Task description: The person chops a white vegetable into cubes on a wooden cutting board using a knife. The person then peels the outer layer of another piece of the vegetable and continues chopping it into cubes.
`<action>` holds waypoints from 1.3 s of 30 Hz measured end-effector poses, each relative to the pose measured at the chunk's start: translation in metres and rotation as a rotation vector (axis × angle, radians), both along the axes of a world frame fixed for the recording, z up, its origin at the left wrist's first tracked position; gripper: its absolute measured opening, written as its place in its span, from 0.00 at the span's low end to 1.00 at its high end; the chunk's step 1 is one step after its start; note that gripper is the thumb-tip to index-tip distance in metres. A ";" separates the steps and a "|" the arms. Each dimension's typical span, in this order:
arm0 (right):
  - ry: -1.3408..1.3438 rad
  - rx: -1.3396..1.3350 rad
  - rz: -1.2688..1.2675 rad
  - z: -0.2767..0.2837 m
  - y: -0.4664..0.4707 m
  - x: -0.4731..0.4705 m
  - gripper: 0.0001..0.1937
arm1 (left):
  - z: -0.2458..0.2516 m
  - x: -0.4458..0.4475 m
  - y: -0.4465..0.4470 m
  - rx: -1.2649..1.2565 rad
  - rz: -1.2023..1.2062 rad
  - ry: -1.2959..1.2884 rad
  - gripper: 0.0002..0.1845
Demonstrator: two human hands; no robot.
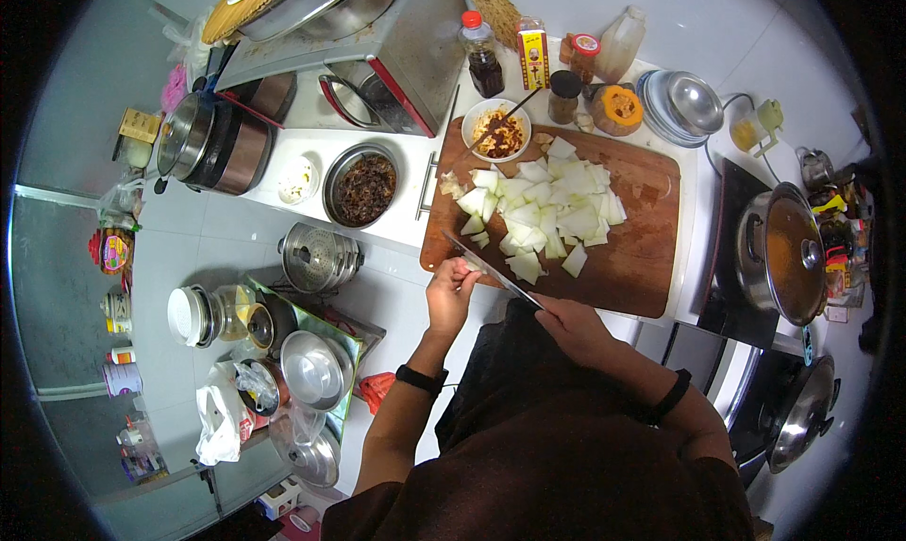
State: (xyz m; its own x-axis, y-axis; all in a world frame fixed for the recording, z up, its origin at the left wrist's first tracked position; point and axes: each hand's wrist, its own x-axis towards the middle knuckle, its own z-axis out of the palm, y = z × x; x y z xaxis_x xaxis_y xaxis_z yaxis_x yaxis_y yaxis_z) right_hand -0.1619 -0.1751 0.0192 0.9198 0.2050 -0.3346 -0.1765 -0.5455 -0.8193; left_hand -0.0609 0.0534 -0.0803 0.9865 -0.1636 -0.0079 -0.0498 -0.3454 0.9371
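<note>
My left hand (449, 295) pinches a small pale piece (473, 266), perhaps a garlic clove, at the near left edge of a wooden cutting board (640, 208). In my right hand (577, 330) is a kitchen knife (492, 268), its blade slanting up and left, close beside the piece. The fingers hide most of the piece and the knife's handle. Sliced pale green-white vegetable (552, 198), perhaps winter melon, lies heaped mid-board. A white bowl (522, 147) of chopped red and pale seasoning stands at the board's far left, with chopsticks (504, 121) resting in it.
Left of the board are a metal bowl of dark food (364, 191), a small white dish (297, 180) and an open-doored oven (417, 60). Behind stand a sauce bottle (483, 60), jars (564, 97), a cut pumpkin (617, 109) and stacked bowls (690, 106). A lidded pot (782, 254) sits right.
</note>
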 end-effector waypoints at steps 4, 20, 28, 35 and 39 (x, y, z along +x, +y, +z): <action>-0.043 -0.021 0.012 0.004 -0.001 -0.001 0.21 | 0.000 0.003 -0.001 0.105 -0.014 -0.044 0.12; -0.035 -0.010 0.007 0.004 -0.009 -0.002 0.20 | 0.003 0.011 0.000 0.174 -0.097 -0.155 0.12; 0.033 0.037 0.026 0.009 -0.010 -0.002 0.20 | 0.000 0.009 0.002 0.159 -0.084 -0.109 0.14; 0.022 0.041 0.023 0.009 -0.012 -0.004 0.21 | 0.002 0.012 0.002 0.180 -0.107 -0.158 0.14; 0.034 0.071 0.011 0.007 -0.011 -0.003 0.21 | 0.001 0.013 0.003 0.175 -0.125 -0.141 0.13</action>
State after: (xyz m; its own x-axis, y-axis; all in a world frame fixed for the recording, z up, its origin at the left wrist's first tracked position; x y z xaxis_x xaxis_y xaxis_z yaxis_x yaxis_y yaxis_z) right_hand -0.1648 -0.1863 0.0258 0.9056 0.2398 -0.3499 -0.1991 -0.4880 -0.8498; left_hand -0.0480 0.0562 -0.0796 0.9519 -0.2930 0.0897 -0.2287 -0.4843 0.8445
